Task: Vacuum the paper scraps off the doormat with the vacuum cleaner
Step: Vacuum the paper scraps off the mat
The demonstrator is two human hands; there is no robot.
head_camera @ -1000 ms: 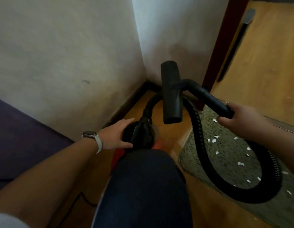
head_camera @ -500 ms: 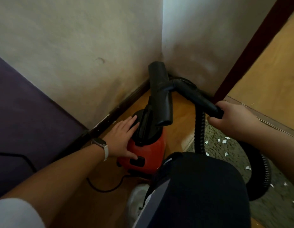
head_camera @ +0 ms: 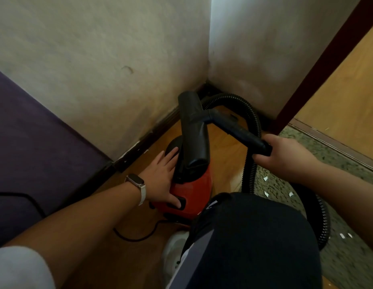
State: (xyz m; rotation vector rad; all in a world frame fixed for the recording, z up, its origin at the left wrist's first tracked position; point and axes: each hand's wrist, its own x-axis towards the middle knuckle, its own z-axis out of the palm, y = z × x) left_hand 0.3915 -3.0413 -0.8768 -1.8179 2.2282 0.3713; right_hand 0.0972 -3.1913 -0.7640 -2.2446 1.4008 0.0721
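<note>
- Nearest us, our bent knee [head_camera: 254,236] hides the right flank of the red vacuum cleaner [head_camera: 194,190]. Its black power cord [head_camera: 137,238] loops over the floorboards just on our side of the machine.
- Our left hand [head_camera: 162,180], watch [head_camera: 135,181] at the wrist, lies flat on the vacuum cleaner's left side with fingers straight. The thumb rests at a black switch [head_camera: 181,202], and nothing is gripped.
- The body looks compact and hard-shelled, and we judge it light enough to shift with one palm. It should stay put while the hose does the reaching.
- To the right of the vacuum cleaner, the speckled doormat [head_camera: 331,151] carries white paper scraps [head_camera: 265,178]. They are thin, featherlight bits that a careless sweep could scatter, so suction is the way to lift them.
- Beyond and right of the vacuum cleaner, our right hand [head_camera: 285,155] is curled firmly round the rigid black wand [head_camera: 239,130]. That is the sound place to hold it, since the tube is stiff and steers the head.
- The wide nozzle [head_camera: 194,130] hangs in the air over the vacuum cleaner's top, clear of the doormat.
- The ribbed hose [head_camera: 249,172] arches behind the vacuum cleaner and drops to the doormat. It looks springy, so we expect it to tug back on the wand.
- Farthest off, the wall corner [head_camera: 208,84] stands just behind the vacuum cleaner.
</note>
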